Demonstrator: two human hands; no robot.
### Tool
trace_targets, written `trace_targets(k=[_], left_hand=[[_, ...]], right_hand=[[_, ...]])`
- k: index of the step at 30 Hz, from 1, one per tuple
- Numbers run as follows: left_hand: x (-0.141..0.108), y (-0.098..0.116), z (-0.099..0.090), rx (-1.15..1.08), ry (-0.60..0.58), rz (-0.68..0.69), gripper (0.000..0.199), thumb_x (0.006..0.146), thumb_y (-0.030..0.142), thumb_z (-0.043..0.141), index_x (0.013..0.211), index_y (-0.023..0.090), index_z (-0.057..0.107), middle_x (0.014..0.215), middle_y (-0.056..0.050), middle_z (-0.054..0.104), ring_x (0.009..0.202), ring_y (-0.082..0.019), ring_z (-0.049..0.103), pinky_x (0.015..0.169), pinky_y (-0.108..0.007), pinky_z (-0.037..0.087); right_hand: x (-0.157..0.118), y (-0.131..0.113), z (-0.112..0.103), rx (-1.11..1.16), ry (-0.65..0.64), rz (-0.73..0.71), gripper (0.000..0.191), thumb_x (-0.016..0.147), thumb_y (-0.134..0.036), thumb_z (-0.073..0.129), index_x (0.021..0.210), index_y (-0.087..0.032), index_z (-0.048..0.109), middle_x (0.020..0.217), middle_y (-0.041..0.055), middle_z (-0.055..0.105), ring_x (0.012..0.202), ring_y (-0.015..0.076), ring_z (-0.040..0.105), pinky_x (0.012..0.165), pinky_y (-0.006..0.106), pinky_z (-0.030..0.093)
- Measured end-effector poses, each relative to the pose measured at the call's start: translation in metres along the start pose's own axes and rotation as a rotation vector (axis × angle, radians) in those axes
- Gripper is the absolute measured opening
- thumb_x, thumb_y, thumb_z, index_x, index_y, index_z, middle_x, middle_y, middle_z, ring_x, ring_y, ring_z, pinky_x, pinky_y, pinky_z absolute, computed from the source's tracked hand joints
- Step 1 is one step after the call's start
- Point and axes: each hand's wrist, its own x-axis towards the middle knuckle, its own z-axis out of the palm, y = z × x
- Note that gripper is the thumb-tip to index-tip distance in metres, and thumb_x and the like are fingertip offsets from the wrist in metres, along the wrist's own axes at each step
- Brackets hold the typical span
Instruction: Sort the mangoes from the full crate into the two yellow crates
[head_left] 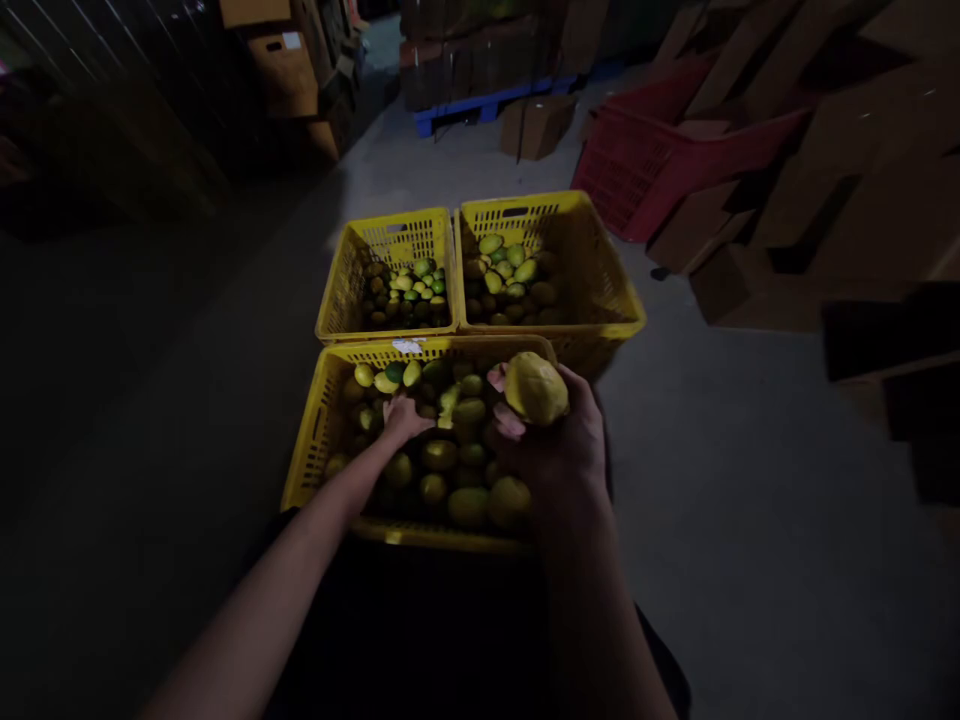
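My right hand (574, 435) is raised over the right side of the near yellow crate (300, 440), its fingers wrapped round a large yellow lemon (536, 388). Inside that crate lies a layer of yellow and green lemons (439, 455) of differing sizes. My left hand (405, 418) reaches down among them at the crate's left middle, thumb spread away from the fingers. Its fingertips are partly lost in shadow, and no fruit shows in its grasp. Close beyond it sit a few brighter lemons (386, 382) and a dark green one (394, 371).
Two more yellow crates stand behind: the left one (334, 285) holds small green and yellow fruit, the right one (615, 300) larger fruit. A red basket (626, 165) and cardboard pieces (757, 285) lie at right. Farther back are a blue pallet (487, 103) and stacked boxes (281, 70).
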Motion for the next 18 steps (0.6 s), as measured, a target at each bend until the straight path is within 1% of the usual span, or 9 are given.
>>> trace_targets(k=[3, 5, 8, 9, 11, 13, 14, 16, 18], left_hand=[[-0.003, 0.005, -0.03, -0.225, 0.006, -0.048, 0.031, 0.066, 0.042, 0.073, 0.083, 0.016, 0.074, 0.093, -0.011, 0.073, 0.097, -0.028, 0.064, 0.086, -0.034, 0.046], [-0.008, 0.012, -0.055, -0.366, 0.029, -0.038, 0.031, 0.073, 0.042, 0.066, 0.087, 0.016, 0.074, 0.09, -0.009, 0.074, 0.089, -0.024, 0.067, 0.078, -0.03, 0.049], [-0.023, 0.024, -0.093, -0.591, 0.121, 0.042, 0.037, 0.081, 0.041, 0.058, 0.103, 0.014, 0.071, 0.101, -0.008, 0.072, 0.094, -0.02, 0.066, 0.08, -0.027, 0.05], [-0.029, 0.027, -0.104, -0.696, 0.167, 0.091, 0.038, 0.08, 0.04, 0.06, 0.104, 0.013, 0.07, 0.104, -0.008, 0.072, 0.096, -0.02, 0.065, 0.083, -0.027, 0.049], [-0.042, 0.03, -0.123, -0.918, 0.271, 0.21, 0.035, 0.072, 0.038, 0.067, 0.097, 0.014, 0.071, 0.102, -0.007, 0.071, 0.097, -0.02, 0.064, 0.086, -0.029, 0.048], [-0.054, 0.031, -0.134, -1.089, 0.338, 0.309, 0.032, 0.066, 0.036, 0.073, 0.09, 0.016, 0.072, 0.095, -0.005, 0.072, 0.093, -0.02, 0.064, 0.087, -0.03, 0.048], [-0.059, 0.03, -0.138, -1.13, 0.342, 0.344, 0.032, 0.065, 0.036, 0.074, 0.09, 0.016, 0.072, 0.093, -0.004, 0.072, 0.091, -0.02, 0.064, 0.087, -0.031, 0.048], [-0.069, 0.029, -0.142, -1.172, 0.291, 0.408, 0.034, 0.064, 0.035, 0.075, 0.093, 0.017, 0.072, 0.092, -0.004, 0.072, 0.089, -0.02, 0.064, 0.087, -0.033, 0.049], [-0.076, 0.027, -0.144, -1.194, 0.236, 0.465, 0.037, 0.065, 0.034, 0.076, 0.097, 0.017, 0.071, 0.096, -0.005, 0.072, 0.091, -0.021, 0.064, 0.088, -0.034, 0.049]], right_hand=[[0.013, 0.008, -0.004, -0.089, 0.031, -0.08, 0.025, 0.07, -0.042, 0.064, 0.082, -0.02, 0.061, 0.075, 0.0043, 0.068, 0.065, 0.0165, 0.063, 0.035, 0.018, 0.037], [0.022, 0.015, -0.003, -0.201, 0.074, -0.168, 0.025, 0.068, -0.042, 0.068, 0.084, -0.024, 0.061, 0.077, 0.0006, 0.067, 0.069, 0.0156, 0.064, 0.04, 0.019, 0.042], [0.028, 0.023, 0.003, -0.377, 0.107, -0.324, 0.031, 0.064, -0.036, 0.074, 0.091, -0.027, 0.062, 0.082, -0.0035, 0.066, 0.075, 0.0136, 0.064, 0.054, 0.02, 0.049], [0.029, 0.025, 0.005, -0.439, 0.107, -0.369, 0.036, 0.061, -0.032, 0.076, 0.094, -0.027, 0.063, 0.085, -0.0034, 0.067, 0.078, 0.0138, 0.064, 0.06, 0.021, 0.05], [0.029, 0.03, 0.009, -0.584, 0.108, -0.454, 0.047, 0.056, -0.026, 0.08, 0.1, -0.025, 0.063, 0.091, -0.0013, 0.068, 0.083, 0.0154, 0.064, 0.071, 0.025, 0.051], [0.028, 0.035, 0.012, -0.704, 0.128, -0.515, 0.058, 0.049, -0.021, 0.084, 0.103, -0.023, 0.063, 0.094, 0.0011, 0.069, 0.083, 0.0175, 0.064, 0.074, 0.029, 0.052], [0.028, 0.038, 0.014, -0.742, 0.134, -0.535, 0.061, 0.046, -0.02, 0.085, 0.103, -0.022, 0.062, 0.095, 0.002, 0.069, 0.083, 0.0183, 0.064, 0.075, 0.03, 0.052], [0.027, 0.044, 0.018, -0.781, 0.109, -0.566, 0.061, 0.042, -0.018, 0.086, 0.099, -0.022, 0.062, 0.098, 0.0032, 0.069, 0.086, 0.0197, 0.065, 0.079, 0.033, 0.053], [0.026, 0.05, 0.023, -0.749, 0.042, -0.565, 0.057, 0.042, -0.017, 0.086, 0.094, -0.021, 0.063, 0.1, 0.0041, 0.07, 0.09, 0.021, 0.065, 0.083, 0.035, 0.053]])
